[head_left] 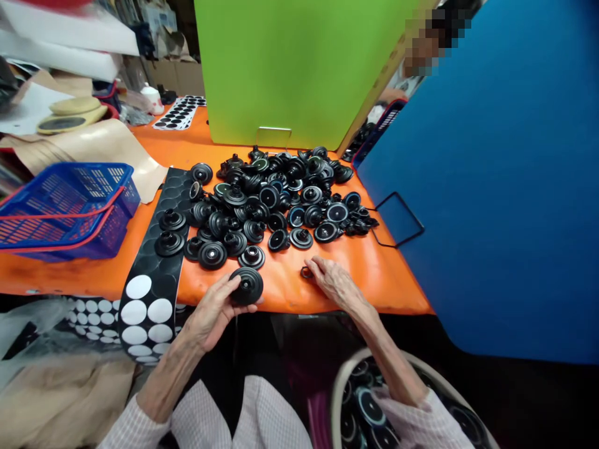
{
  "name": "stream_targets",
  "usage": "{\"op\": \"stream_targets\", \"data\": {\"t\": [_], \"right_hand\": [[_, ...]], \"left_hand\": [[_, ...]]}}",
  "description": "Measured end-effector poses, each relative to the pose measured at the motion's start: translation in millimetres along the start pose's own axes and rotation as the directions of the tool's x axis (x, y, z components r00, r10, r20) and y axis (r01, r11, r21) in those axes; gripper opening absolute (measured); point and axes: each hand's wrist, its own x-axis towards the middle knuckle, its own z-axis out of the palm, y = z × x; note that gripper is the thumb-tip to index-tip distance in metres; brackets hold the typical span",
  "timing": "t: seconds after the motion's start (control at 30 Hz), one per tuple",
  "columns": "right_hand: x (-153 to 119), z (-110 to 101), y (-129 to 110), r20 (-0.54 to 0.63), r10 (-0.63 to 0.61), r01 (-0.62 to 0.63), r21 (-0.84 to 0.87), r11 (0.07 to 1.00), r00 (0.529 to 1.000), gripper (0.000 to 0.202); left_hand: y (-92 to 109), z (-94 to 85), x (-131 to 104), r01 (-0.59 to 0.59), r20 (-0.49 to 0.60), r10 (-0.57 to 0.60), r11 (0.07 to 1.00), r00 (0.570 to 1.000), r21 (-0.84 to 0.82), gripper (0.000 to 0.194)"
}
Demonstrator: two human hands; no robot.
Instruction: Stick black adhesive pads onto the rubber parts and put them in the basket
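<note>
My left hand (213, 315) grips a black round disc (248, 288) with stepped rings and a small centre point, held tilted at the table's front edge. To its right, my right hand (331, 282) has thumb and fingers closed on a small dark ring-shaped piece (306, 272) just at the orange tabletop. Beyond both hands spreads a heap of similar black discs (269, 197), some showing hubs and others flat faces. A black strip of round stickers (161, 206) hangs over the front edge on the left, with white circles (139, 287) on its lower part; two discs lie on it.
A blue basket (88, 243) with red handles stands at left. Green (299, 68) and blue (505, 187) panels border the orange table (393, 287); a black wire stand (412, 215) projects at right. Below is a bucket (337, 393) of discs. Another person (397, 84) is partly visible behind.
</note>
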Motion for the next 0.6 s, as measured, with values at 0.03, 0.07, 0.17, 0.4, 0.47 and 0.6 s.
{"op": "stream_targets", "data": {"t": [0.03,0.07,0.17,0.4,0.47,0.6], "right_hand": [[1,0,1,-0.025,0.014,-0.014,-0.026,1.000,1.000,0.028],[1,0,3,-0.042,0.016,-0.018,-0.047,0.999,0.999,0.027],[-6,-2,8,-0.039,-0.069,0.067,-0.044,0.997,0.997,0.023],[-44,9,-41,-0.224,-0.178,0.228,0.219,0.949,0.958,0.021],[-54,17,-65,-0.264,-0.205,0.285,0.311,0.907,0.942,0.019],[-63,33,-92,-0.341,-0.215,0.338,0.360,0.870,0.915,0.017]], "left_hand": [[0,-0.6,-2,-0.004,0.000,0.004,1.000,1.000,-0.002,0.024],[0,-1.5,-3,-0.012,-0.001,0.012,1.000,1.000,-0.005,0.024],[-1,-3.7,-5,-0.045,-0.008,0.045,0.999,0.999,-0.004,0.025],[-10,5.5,1,-0.140,0.024,0.138,0.986,0.990,0.095,0.031],[-12,8.3,2,-0.175,0.029,0.173,0.975,0.985,0.138,0.033],[-16,8.5,3,-0.230,0.040,0.227,0.950,0.973,0.210,0.035]]}}
